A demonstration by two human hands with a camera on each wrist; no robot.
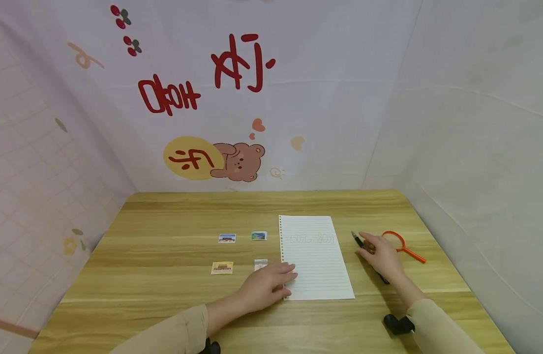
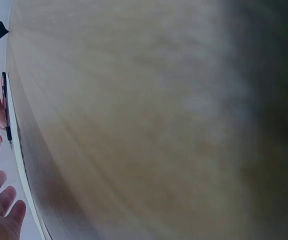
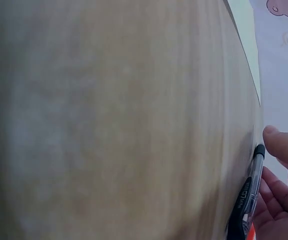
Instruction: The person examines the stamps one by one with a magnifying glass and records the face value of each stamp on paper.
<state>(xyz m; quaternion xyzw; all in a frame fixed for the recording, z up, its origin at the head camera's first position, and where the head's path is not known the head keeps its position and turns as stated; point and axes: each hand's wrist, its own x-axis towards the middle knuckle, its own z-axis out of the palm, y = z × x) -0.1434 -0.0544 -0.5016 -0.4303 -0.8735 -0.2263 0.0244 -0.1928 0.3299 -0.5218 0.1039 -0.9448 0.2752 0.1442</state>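
Observation:
A sheet of lined paper (image 1: 316, 268) with punched holes along its left edge lies on the table, faint handwriting near its top. My left hand (image 1: 267, 287) rests at the sheet's lower left edge, its fingers spread over the margin. Right of the paper is a black and clear pen (image 1: 357, 239), seen closer in the right wrist view as a pen (image 3: 247, 195) beside the thumb and fingers. Around it hovers my right hand (image 1: 383, 256), thumb and fingers apart. Both wrist views show mostly blurred tabletop.
Several small picture cards, such as a yellow one (image 1: 222, 268) and a green-blue one (image 1: 259, 236), lie left of the paper; one is partly covered by the left hand. An orange magnifying glass (image 1: 414, 254) lies beyond the right hand. A printed cloth (image 1: 324, 123) hangs behind the table.

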